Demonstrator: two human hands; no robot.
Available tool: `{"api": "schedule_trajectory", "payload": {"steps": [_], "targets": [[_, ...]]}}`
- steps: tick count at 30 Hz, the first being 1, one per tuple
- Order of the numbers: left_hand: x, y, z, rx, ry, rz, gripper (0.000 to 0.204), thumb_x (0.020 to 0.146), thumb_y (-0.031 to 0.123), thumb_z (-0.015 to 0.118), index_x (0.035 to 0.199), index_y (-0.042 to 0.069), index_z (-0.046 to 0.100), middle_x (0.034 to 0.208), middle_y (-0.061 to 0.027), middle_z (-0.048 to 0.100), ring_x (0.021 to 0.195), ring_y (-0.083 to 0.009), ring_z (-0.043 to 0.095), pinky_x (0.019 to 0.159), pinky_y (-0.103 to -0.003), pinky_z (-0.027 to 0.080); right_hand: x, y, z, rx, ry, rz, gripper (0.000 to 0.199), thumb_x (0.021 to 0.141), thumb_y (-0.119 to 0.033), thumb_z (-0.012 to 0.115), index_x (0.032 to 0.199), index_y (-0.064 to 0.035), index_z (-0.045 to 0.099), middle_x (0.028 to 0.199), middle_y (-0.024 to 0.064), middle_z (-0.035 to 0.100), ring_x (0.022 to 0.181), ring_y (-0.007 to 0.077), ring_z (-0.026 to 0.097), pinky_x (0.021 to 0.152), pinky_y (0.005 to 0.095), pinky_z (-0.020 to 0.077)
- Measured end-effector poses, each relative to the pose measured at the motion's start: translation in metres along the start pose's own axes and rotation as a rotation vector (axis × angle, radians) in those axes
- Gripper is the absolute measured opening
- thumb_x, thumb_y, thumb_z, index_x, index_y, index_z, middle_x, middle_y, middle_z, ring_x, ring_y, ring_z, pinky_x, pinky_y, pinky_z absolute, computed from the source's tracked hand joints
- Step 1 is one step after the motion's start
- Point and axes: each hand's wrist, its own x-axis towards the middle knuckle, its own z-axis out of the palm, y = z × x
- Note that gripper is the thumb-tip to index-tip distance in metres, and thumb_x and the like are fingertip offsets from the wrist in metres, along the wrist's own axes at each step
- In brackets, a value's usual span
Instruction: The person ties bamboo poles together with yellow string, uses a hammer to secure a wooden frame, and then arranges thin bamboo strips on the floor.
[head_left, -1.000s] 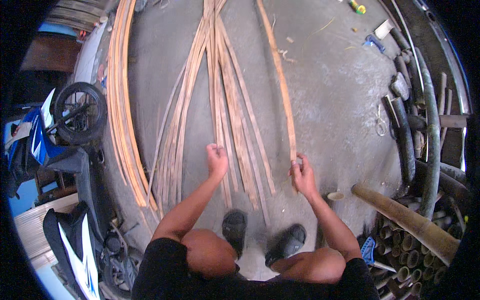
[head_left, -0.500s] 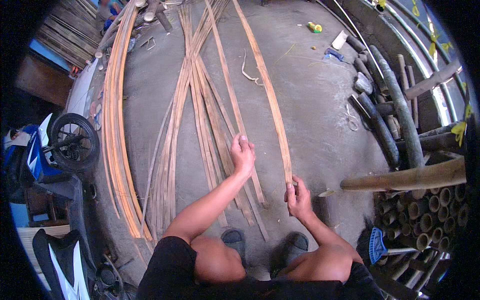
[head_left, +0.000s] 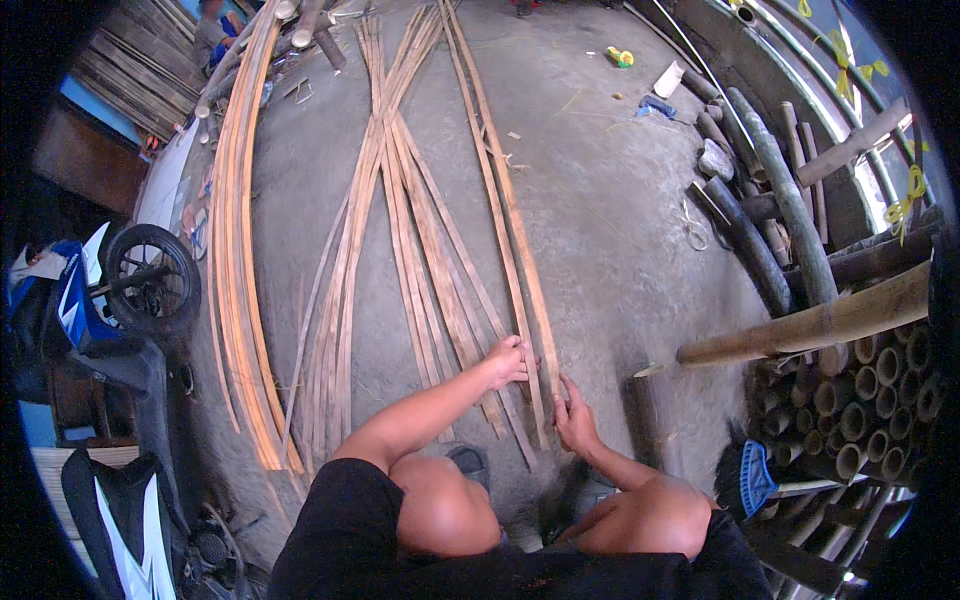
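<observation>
Two long bamboo strips run side by side away from me. My left hand (head_left: 510,362) has its fingers closed at the left strip (head_left: 513,290), a little above its near end. My right hand (head_left: 576,418) grips the near end of the right, more orange strip (head_left: 534,290). The two strips lie close together, almost parallel, with a narrow gap near my hands. Just left of them, a pile of crossed bamboo strips (head_left: 440,270) spreads over the concrete floor.
More orange bamboo strips (head_left: 232,220) lie at the left, beside a motorbike wheel (head_left: 150,285). On the right are dark bamboo poles (head_left: 745,240), a stack of cut bamboo tubes (head_left: 855,415), a pale pole (head_left: 800,320) and a blue broom (head_left: 757,482). Someone sits at the far left.
My right hand has brought the orange strip leftward, close beside the other strip. My left hand has moved nearer and to the right, closing at the left strip.
</observation>
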Motion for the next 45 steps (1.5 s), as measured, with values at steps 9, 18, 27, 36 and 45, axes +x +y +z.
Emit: {"api": "schedule_trajectory", "payload": {"steps": [9,18,27,36,45], "targets": [[0.001,-0.008,-0.004,0.019,-0.041,0.005,0.038,0.109,0.025,0.049,0.143,0.011,0.039,0.133,-0.0132,0.06,0.12,-0.0352,0.064,0.102,-0.054,0.052,-0.008,0.008,-0.002,-0.123,-0.064,0.002,0.056,0.104,-0.025,0.054,0.157,-0.0144,0.036,0.072,0.0202,0.069,0.065,0.0272,0.07,0.065,0.0414,0.0549],[-0.012,0.001,0.009,0.067,-0.1,0.026,0.027,0.108,0.024,0.051,0.13,0.008,0.047,0.125,-0.0154,0.064,0.113,-0.0342,0.067,0.098,-0.051,0.055,0.005,0.016,-0.013,-0.153,0.011,-0.196,0.056,0.102,-0.028,0.06,0.153,-0.0117,0.044,0.084,0.0274,0.069,0.076,0.0318,0.073,0.073,0.0421,0.0553],[-0.009,0.003,-0.002,0.084,-0.139,0.074,0.029,0.105,0.022,0.056,0.128,0.005,0.05,0.126,-0.0143,0.062,0.112,-0.0346,0.067,0.094,-0.047,0.057,0.014,0.018,-0.014,0.032,-0.107,-0.154,0.056,0.104,-0.025,0.057,0.154,-0.0061,0.041,0.126,0.0237,0.067,0.115,0.0242,0.065,0.1,0.0361,0.0502],[-0.017,0.022,0.009,0.059,-0.177,0.115,0.03,0.103,0.019,0.061,0.127,0.004,0.053,0.124,-0.0115,0.062,0.109,-0.0305,0.066,0.094,-0.046,0.057,0.024,0.034,-0.018,0.393,-0.227,-0.029,0.036,0.105,-0.026,0.057,0.13,-0.0006,0.06,0.11,0.0062,0.068,0.097,0.0132,0.061,0.089,0.0329,0.0505],[-0.024,0.027,0.013,0.039,-0.212,0.128,0.031,0.103,0.021,0.061,0.129,0.005,0.052,0.125,-0.0135,0.064,0.115,-0.0297,0.065,0.099,-0.045,0.054,0.016,0.017,-0.027,0.518,-0.234,0.073,0.035,0.105,-0.027,0.06,0.129,-0.0015,0.063,0.109,0.001,0.069,0.099,0.0091,0.06,0.088,0.0282,0.0499]]}}
